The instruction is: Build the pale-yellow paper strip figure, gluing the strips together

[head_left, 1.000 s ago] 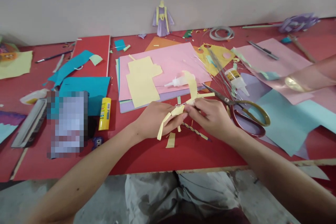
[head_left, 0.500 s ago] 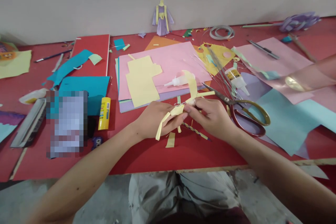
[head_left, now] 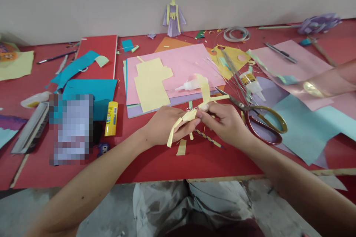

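Between my two hands is a pale yellow paper figure (head_left: 205,92) with folded strips sticking out. My left hand (head_left: 162,126) is closed on its left part, where one strip hangs down past the fingers. My right hand (head_left: 222,118) pinches its middle with thumb and fingers; a piece of wire shows near the fingertips. Just beneath lie a striped pencil (head_left: 210,139) and a small yellow paper scrap (head_left: 181,147). Scissors (head_left: 261,118) with one yellowish and one red handle rest beside my right hand.
Stacked coloured paper (head_left: 191,57) with a glue bottle (head_left: 186,86) lies ahead. A glue stick (head_left: 111,118) and a blurred-out object (head_left: 73,129) are at left. A purple-and-yellow paper doll (head_left: 172,18) leans on the wall. Another person's arm (head_left: 330,79) reaches in from the right.
The whole view has shifted very slightly. Both hands keep the same hold on the yellow paper figure, and nothing on the table has visibly moved.
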Available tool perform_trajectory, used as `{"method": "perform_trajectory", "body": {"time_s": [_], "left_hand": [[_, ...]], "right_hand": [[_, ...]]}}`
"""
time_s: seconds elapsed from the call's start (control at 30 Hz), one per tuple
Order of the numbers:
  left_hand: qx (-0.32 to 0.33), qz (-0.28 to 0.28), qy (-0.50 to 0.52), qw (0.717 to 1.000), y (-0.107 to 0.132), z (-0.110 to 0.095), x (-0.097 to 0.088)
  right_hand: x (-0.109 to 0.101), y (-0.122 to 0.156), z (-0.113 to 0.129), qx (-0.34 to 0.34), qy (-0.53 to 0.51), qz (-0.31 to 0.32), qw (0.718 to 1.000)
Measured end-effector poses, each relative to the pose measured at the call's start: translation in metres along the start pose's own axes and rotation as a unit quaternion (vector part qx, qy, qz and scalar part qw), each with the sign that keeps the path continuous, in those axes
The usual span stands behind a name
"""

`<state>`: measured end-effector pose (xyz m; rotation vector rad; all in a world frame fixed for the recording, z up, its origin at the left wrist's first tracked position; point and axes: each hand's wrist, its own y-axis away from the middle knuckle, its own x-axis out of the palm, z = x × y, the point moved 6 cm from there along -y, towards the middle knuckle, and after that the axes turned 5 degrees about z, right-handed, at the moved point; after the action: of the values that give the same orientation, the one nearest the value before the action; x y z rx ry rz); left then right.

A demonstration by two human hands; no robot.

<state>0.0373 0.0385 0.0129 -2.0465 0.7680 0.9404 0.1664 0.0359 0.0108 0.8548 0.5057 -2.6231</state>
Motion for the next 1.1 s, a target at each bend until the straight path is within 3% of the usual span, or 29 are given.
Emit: {"method": "perform_trajectory", "body": {"time_s": [0.37, 0.67, 1.1], "left_hand": [[0.011, -0.006, -0.057, 0.998, -0.003, -0.003, -0.001], [0.006, 0.056, -0.066, 0.996, -0.004, -0.001, 0.004], [0.001, 0.066, -0.071, 0.995, -0.003, 0.001, 0.006]], "right_hand": [[-0.001, 0.001, 0.002, -0.011, 0.022, -0.008, 1.0], [-0.002, 0.0, 0.009, -0.042, 0.092, -0.021, 0.995], [-0.001, 0.0, 0.008, -0.038, 0.114, -0.013, 0.993]]}}
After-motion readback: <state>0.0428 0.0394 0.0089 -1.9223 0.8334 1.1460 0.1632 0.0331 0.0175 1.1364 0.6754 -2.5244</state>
